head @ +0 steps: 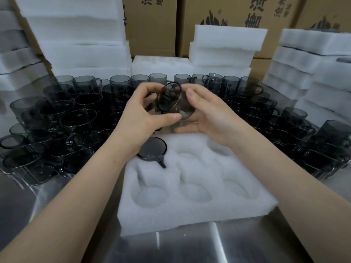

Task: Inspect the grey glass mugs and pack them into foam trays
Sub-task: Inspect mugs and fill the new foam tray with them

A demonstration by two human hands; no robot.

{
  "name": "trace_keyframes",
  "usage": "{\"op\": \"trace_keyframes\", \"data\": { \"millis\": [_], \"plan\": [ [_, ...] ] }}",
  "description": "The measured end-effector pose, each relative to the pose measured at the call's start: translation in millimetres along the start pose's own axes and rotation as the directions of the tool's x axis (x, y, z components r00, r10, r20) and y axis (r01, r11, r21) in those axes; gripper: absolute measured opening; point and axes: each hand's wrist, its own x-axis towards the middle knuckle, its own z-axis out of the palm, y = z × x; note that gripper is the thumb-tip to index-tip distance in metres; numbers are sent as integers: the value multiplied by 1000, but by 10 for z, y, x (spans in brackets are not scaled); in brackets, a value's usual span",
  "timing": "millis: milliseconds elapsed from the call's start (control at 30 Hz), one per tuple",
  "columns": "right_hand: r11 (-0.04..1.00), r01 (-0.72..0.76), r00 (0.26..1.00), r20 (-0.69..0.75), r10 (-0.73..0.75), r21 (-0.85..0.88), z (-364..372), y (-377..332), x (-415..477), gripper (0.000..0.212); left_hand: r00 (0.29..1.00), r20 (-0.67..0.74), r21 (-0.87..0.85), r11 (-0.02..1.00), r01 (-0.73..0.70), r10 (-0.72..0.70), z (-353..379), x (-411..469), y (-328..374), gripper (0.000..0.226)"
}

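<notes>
- Head view, far left: stacks of white foam trays [76, 35] stand against cardboard boxes [152, 25] at the back.
- A crowd of grey glass mugs [76, 118] stands upright on the left of the metal table [190, 249], some stacked on one another.
- The left hand [140, 118] is raised over the far edge of the open tray. Its thumb and fingers are curled round the left side of the held mug, with the thumb tip pressed at the lower edge.
- One packed mug [152, 149] sits mouth-up in the far left pocket of the foam tray [190, 215], its handle pointing towards the person. The tray's other five round pockets hold nothing.
- The held mug [172, 103] is in the air between both hands, tipped on its side, above the tray's far edge and in front of the back row of mugs.
- The right hand [210, 118] cups the mug from the right, fingers bent against the glass and palm partly beneath it.
- More mugs [294, 126] crowd the right of the table.
- Further foam stacks [313, 73] rise at the far right.
</notes>
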Motion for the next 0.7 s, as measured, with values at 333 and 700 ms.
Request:
{"op": "trace_keyframes", "data": {
  "millis": [333, 700],
  "plan": [
    [990, 107, 991, -65, -113, -90, 32, 66, 44, 36, 998, 10, 198, 978, -58, 57, 36, -5, 60, 64],
    [993, 82, 966, -237, -100, -88, 11, 47, 40, 29, 992, 95, 187, 977, -99, 82, 42, -3, 39, 64]
  ]
}}
